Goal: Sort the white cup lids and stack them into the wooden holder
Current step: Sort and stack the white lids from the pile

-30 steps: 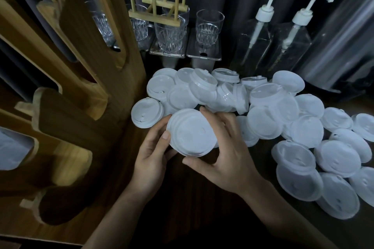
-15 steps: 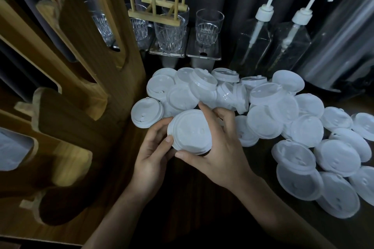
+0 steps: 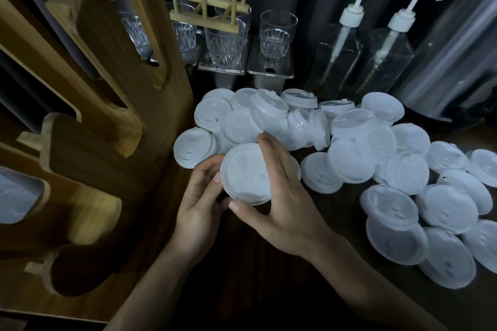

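Note:
Both hands hold a small stack of white cup lids (image 3: pixel 243 174) just in front of the pile. My left hand (image 3: pixel 200 201) grips its left edge, thumb on the rim. My right hand (image 3: pixel 279 196) lies over the stack's right side, fingers stretched across the top and thumb under the near edge. A heap of loose white lids (image 3: pixel 349 148) spreads from the centre to the right edge of the dark table. The wooden holder (image 3: pixel 88 126) with its curved slots stands at the left; a white shape (image 3: pixel 16 199) shows in a slot at the far left.
Several clear glasses (image 3: pixel 277 32) and a small wooden peg rack (image 3: pixel 212 16) stand behind the heap. Two clear pump bottles (image 3: pixel 341 56) are at the back right, with a clear cylinder (image 3: pixel 451 62) beside them. One single lid (image 3: pixel 193 152) lies against the holder's base.
My right hand has slid left over the held stack, its fingers now covering the top. The stack has shifted slightly left and tilted. The left hand has kept its grip.

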The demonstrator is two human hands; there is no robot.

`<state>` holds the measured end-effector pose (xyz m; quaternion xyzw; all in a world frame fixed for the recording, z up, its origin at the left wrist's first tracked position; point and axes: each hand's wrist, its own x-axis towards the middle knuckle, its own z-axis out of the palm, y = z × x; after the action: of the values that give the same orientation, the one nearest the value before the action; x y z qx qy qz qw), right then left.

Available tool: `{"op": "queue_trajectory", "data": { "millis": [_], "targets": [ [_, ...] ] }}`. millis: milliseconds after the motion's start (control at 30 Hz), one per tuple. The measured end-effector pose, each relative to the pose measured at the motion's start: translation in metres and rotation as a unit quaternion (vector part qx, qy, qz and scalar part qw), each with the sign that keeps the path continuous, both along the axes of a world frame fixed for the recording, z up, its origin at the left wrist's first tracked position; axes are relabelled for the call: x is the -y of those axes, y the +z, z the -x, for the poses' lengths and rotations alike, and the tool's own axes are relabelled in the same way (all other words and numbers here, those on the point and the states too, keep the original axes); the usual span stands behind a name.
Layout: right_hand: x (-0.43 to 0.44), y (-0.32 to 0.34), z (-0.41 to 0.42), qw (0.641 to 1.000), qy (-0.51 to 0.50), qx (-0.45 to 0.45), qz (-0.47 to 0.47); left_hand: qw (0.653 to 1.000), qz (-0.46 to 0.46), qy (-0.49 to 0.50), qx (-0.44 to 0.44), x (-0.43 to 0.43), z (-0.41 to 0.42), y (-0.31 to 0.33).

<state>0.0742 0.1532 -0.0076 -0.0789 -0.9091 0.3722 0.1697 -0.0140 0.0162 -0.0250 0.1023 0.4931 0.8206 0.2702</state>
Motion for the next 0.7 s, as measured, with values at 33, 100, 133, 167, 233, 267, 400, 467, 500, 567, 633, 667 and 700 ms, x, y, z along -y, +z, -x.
{"op": "queue_trajectory", "data": {
  "millis": [33, 100, 133, 167, 233, 267, 400, 467, 500, 567, 633, 667, 700],
  "targets": [
    [-0.001, -0.001, -0.001, 1.0, -0.002, -0.002, 0.007, 1.0, -0.002, -0.002, -0.001, 0.0, 0.0, 0.0],
    [-0.002, -0.003, -0.002, 0.999, -0.022, -0.023, 0.011, 1.0, -0.003, -0.005, -0.007, 0.001, 0.0, -0.001],
    [-0.001, -0.004, -0.002, 0.999, -0.035, -0.035, 0.01, 1.0, -0.003, -0.007, -0.01, 0.001, 0.001, -0.002],
    [0.0, -0.005, -0.001, 0.998, -0.046, -0.044, 0.009, 1.0, -0.005, -0.01, -0.013, 0.002, 0.001, -0.002],
    [0.001, -0.005, -0.001, 0.996, -0.058, -0.058, 0.015, 1.0, -0.009, -0.012, -0.02, 0.002, 0.002, -0.004],
    [0.002, -0.005, 0.0, 0.996, -0.062, -0.065, 0.02, 1.0, -0.011, -0.014, -0.021, 0.002, 0.003, -0.005],
    [0.005, -0.006, 0.0, 0.993, -0.08, -0.072, 0.043, 0.999, -0.034, -0.032, -0.016, 0.005, 0.004, -0.007],
    [0.006, -0.007, 0.001, 0.992, -0.092, -0.071, 0.042, 0.998, -0.031, -0.039, -0.035, 0.005, 0.005, -0.008],
    [0.007, -0.007, 0.001, 0.992, -0.095, -0.074, 0.039, 0.998, -0.025, -0.039, -0.045, 0.005, 0.005, -0.008],
    [0.008, -0.007, 0.002, 0.991, -0.103, -0.084, 0.02, 0.998, -0.017, -0.038, -0.055, 0.005, 0.005, -0.009],
    [0.007, -0.006, 0.002, 0.989, -0.113, -0.091, -0.014, 0.997, -0.01, -0.035, -0.066, 0.004, 0.005, -0.01],
    [0.005, -0.006, 0.002, 0.989, -0.115, -0.092, -0.025, 0.997, -0.005, -0.03, -0.07, 0.004, 0.004, -0.01],
    [0.003, -0.005, 0.001, 0.989, -0.113, -0.088, -0.028, 0.997, -0.002, -0.023, -0.067, 0.003, 0.004, -0.01]
  ]
}}
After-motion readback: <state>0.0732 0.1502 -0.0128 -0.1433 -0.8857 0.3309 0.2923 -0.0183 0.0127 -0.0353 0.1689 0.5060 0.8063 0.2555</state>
